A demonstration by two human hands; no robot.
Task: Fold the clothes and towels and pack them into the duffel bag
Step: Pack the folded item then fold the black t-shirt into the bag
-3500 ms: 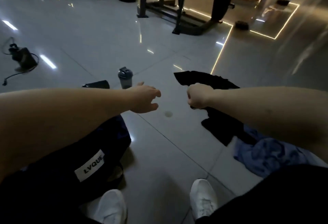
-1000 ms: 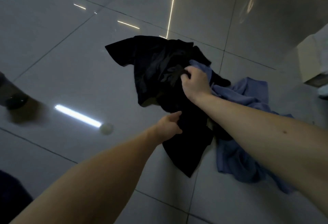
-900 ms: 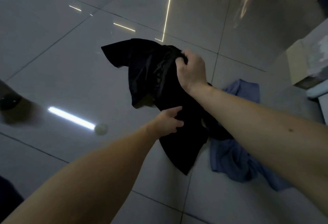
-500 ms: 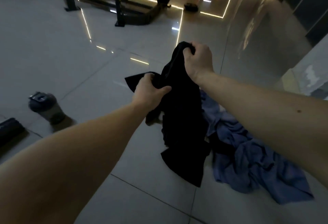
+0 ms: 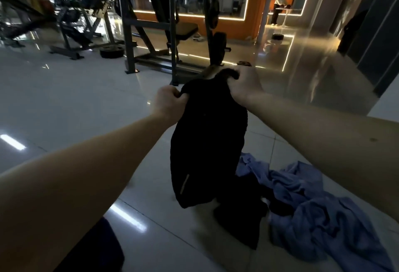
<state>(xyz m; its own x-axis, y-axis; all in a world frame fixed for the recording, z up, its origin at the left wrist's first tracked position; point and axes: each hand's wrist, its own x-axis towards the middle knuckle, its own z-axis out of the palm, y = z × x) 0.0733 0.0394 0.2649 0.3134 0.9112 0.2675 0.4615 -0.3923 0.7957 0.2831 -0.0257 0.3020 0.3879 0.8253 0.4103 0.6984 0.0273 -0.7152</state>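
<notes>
Lower left, a dark blue edge is likely the duffel bag (image 5: 95, 250), its inside unseen. The left hand (image 5: 167, 103) and right hand (image 5: 245, 86) each curl their fingers tight on the top of 1 black garment (image 5: 207, 142), which hangs unfolded above the floor (image 5: 75, 110). To its right a crumpled blue towel (image 5: 313, 207) waits, so nearly all the folding remains.

The scene is dimly lit overall. Daylight is admitted at the far upper left, where detail is blown out, and warm light strips (image 5: 226, 18) are seen along the orange wall (image 5: 253, 28). Streaks of glare are thrown across the glossy floor (image 5: 75, 103). The black garment (image 5: 207, 142) is rendered almost without detail. Straight lines are bent toward the edges.
</notes>
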